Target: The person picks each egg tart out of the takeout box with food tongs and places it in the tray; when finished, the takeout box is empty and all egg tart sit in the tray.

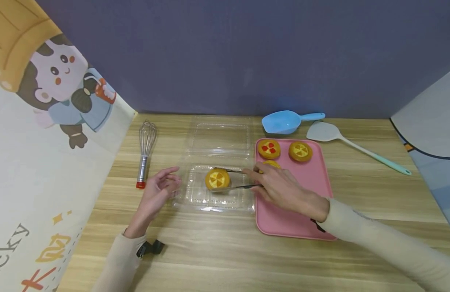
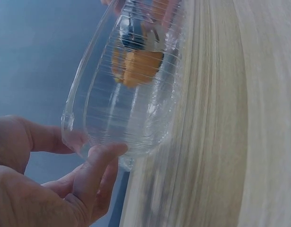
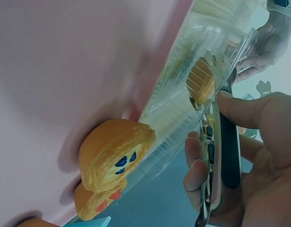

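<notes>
My right hand grips metal tongs with dark handles. The tongs' tips lie either side of a round tart with yellow wedges on top, over the base of a clear plastic clamshell box. Whether the tart touches the box's floor I cannot tell. At the box's left edge, my left hand has loosely bent fingers, with thumb and forefinger apart; the left wrist view shows them around the rim, contact unclear. The box's lid lies folded back behind the base.
On a pink tray sit a red-topped tart, a yellow-topped tart and a blue-topped tart. Behind it lie a blue scoop and a spatula. A whisk lies at left. Walls border the table.
</notes>
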`<move>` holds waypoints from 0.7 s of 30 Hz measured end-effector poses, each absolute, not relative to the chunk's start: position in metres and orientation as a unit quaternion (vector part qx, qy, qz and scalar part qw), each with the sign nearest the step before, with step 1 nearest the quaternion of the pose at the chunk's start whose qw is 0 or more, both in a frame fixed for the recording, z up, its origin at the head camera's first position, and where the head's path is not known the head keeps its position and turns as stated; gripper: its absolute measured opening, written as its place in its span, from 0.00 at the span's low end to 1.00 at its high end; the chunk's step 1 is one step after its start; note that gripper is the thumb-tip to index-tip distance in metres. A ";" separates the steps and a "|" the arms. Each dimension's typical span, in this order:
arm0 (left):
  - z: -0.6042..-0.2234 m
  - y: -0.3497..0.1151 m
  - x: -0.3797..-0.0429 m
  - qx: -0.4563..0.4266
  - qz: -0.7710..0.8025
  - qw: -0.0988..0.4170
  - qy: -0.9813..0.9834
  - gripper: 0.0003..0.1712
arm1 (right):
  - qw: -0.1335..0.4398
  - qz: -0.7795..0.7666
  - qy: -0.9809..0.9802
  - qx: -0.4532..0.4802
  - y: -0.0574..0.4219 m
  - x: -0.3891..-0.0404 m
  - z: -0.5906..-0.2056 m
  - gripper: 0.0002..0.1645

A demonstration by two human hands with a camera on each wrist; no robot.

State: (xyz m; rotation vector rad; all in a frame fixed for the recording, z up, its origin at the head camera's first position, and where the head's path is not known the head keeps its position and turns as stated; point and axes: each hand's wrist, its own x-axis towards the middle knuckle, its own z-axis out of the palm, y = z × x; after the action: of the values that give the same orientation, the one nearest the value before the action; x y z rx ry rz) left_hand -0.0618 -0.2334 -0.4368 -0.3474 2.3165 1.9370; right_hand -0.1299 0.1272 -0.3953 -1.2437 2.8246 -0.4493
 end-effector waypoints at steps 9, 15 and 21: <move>-0.434 -0.234 -0.063 -0.117 0.636 0.053 0.761 0.31 | -0.005 -0.159 0.910 -0.384 0.140 -0.126 -0.389 0.32; -0.432 -0.233 -0.063 -0.116 0.627 0.048 0.769 0.30 | -0.027 -0.166 0.909 -0.382 0.157 -0.124 -0.382 0.33; -0.431 -0.234 -0.063 -0.117 0.625 0.043 0.771 0.30 | -0.046 -0.155 0.919 -0.360 0.177 -0.121 -0.376 0.36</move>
State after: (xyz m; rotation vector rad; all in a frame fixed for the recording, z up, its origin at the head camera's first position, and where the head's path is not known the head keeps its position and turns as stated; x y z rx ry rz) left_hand -0.0632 -0.2344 -0.4310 -0.3576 2.3571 1.9121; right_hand -0.1206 0.1772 -0.3760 -1.1671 2.9745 -0.5011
